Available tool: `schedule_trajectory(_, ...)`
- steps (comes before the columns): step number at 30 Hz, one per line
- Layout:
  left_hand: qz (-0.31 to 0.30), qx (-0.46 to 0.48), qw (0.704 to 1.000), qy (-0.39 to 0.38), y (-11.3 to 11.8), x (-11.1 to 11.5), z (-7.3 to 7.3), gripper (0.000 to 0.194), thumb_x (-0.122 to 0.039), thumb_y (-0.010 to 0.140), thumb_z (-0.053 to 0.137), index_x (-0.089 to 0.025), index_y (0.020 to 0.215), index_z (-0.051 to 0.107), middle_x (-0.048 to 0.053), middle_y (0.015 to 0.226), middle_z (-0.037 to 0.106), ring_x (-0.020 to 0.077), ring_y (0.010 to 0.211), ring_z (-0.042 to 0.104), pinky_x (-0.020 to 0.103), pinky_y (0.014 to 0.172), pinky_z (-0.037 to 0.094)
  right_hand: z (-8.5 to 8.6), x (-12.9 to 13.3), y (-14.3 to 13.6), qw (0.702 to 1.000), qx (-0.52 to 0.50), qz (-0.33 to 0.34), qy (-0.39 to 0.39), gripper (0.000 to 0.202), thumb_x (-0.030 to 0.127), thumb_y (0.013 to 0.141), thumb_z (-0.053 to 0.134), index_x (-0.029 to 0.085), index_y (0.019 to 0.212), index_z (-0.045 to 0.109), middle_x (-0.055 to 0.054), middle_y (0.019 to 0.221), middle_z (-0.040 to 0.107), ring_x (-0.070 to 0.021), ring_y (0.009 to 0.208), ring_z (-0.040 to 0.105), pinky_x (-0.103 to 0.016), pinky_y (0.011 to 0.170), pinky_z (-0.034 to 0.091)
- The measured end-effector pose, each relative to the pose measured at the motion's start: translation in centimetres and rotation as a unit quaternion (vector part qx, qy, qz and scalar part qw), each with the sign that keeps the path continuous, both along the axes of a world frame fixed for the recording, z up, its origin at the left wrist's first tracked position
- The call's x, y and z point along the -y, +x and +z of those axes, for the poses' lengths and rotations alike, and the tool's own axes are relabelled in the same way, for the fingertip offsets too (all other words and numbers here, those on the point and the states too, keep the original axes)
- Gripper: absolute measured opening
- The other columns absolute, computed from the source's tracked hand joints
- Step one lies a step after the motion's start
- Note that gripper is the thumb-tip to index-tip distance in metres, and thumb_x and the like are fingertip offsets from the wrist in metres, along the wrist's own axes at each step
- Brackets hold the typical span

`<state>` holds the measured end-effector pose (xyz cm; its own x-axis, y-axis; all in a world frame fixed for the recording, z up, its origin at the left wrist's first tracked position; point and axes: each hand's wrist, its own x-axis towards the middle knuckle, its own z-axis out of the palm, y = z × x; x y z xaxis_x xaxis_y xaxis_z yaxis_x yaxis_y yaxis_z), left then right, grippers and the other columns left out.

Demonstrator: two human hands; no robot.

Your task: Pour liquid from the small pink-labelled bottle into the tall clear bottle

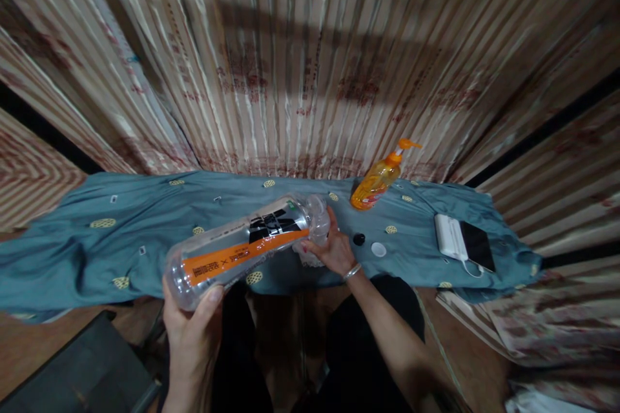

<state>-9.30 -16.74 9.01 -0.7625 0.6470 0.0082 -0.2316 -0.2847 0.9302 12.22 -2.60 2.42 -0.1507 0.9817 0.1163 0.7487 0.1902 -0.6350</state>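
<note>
A large clear plastic bottle [227,255] with a silver, black and orange label is held tilted above the cloth, its narrower end up to the right. My left hand [194,319] grips its wide base from below. At the other end, my right hand [334,245] is closed around the clear plastic of the neck; its fingertips are partly hidden. Under that hand lies a translucent item [310,258], mostly covered and not clear in kind. A black cap [359,239] and a white round lid [378,249] lie just right of my right hand.
An orange pump bottle [375,184] stands at the table's back edge. Farther right, a white power bank [449,237] with a cable lies beside a black phone-like slab [477,245]. A teal patterned cloth [159,219] covers the narrow table, with curtains [290,77] close behind.
</note>
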Motion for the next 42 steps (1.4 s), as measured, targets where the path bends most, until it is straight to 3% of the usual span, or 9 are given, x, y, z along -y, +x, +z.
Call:
schedule_trajectory(4,-0.006,0.004,1.0,0.007,0.01,0.09,0.03,0.073,-0.041,0.052,0.097,-0.022,0.118,0.073,0.004,0.1,0.073,0.0247,0.091,0.07,0.048,0.1,0.058,-0.04,-0.06,0.02,1.0,0.01,0.009,0.025,0.109,0.048,0.078,0.086,0.013,0.164,0.03,-0.017,0.125,0.08,-0.0356,0.109,0.079,-0.044,0.095,0.062)
schedule_trajectory(12,0.002,0.049,0.999,0.004,0.32,0.12,0.58,0.081,-0.04,0.042,0.102,-0.022,0.116,0.074,0.006,0.106,0.073,0.0226,0.096,0.069,0.037,0.089,0.06,0.75,0.07,-0.15,1.0,-0.007,0.021,0.015,0.075,0.04,0.083,0.085,0.019,0.149,0.054,-0.013,0.12,0.082,-0.0343,0.11,0.079,-0.044,0.096,0.062)
schedule_trajectory(20,0.0,0.036,0.999,0.004,0.39,0.04,0.52,0.083,-0.043,0.045,0.101,-0.022,0.119,0.073,0.007,0.107,0.072,0.026,0.099,0.068,0.05,0.102,0.057,0.86,0.14,-0.43,0.999,0.032,0.009,0.028,0.06,0.038,0.083,0.085,0.021,0.137,0.065,-0.01,0.114,0.084,-0.0323,0.104,0.081,-0.039,0.09,0.064)
schedule_trajectory(23,-0.004,0.04,0.999,0.003,0.43,0.07,0.45,0.086,-0.043,0.044,0.102,-0.021,0.122,0.073,0.007,0.108,0.072,0.0267,0.099,0.068,0.054,0.102,0.058,0.83,0.12,-0.57,0.999,0.032,-0.002,0.011,0.06,0.039,0.083,0.083,0.018,0.135,0.065,-0.012,0.114,0.083,-0.0329,0.106,0.081,-0.039,0.092,0.063)
schedule_trajectory(29,-0.038,0.025,0.999,0.02,0.56,0.53,0.42,0.076,-0.039,0.06,0.098,-0.026,0.129,0.071,0.008,0.122,0.071,0.0284,0.103,0.07,0.056,0.095,0.063,0.55,0.07,-0.73,1.0,0.009,-0.012,0.01,0.06,0.04,0.081,0.08,0.016,0.134,0.063,-0.013,0.111,0.083,-0.0322,0.104,0.08,-0.038,0.09,0.062)
schedule_trajectory(36,-0.042,0.021,0.999,0.022,0.46,0.6,0.37,0.074,-0.039,0.061,0.099,-0.028,0.128,0.071,0.004,0.116,0.073,0.026,0.1,0.071,0.055,0.097,0.064,0.03,0.05,-0.83,1.0,-0.014,-0.017,0.02,0.065,0.04,0.081,0.078,0.016,0.139,0.06,-0.013,0.112,0.082,-0.0327,0.104,0.08,-0.04,0.092,0.062)
schedule_trajectory(42,-0.038,0.015,0.999,0.024,0.5,0.48,0.33,0.073,-0.038,0.061,0.098,-0.026,0.128,0.072,0.007,0.116,0.073,0.0277,0.099,0.072,0.056,0.096,0.064,-0.09,0.14,-0.92,0.999,-0.012,-0.024,0.022,0.066,0.036,0.081,0.08,0.017,0.14,0.06,-0.012,0.116,0.082,-0.0312,0.107,0.08,-0.037,0.093,0.061)
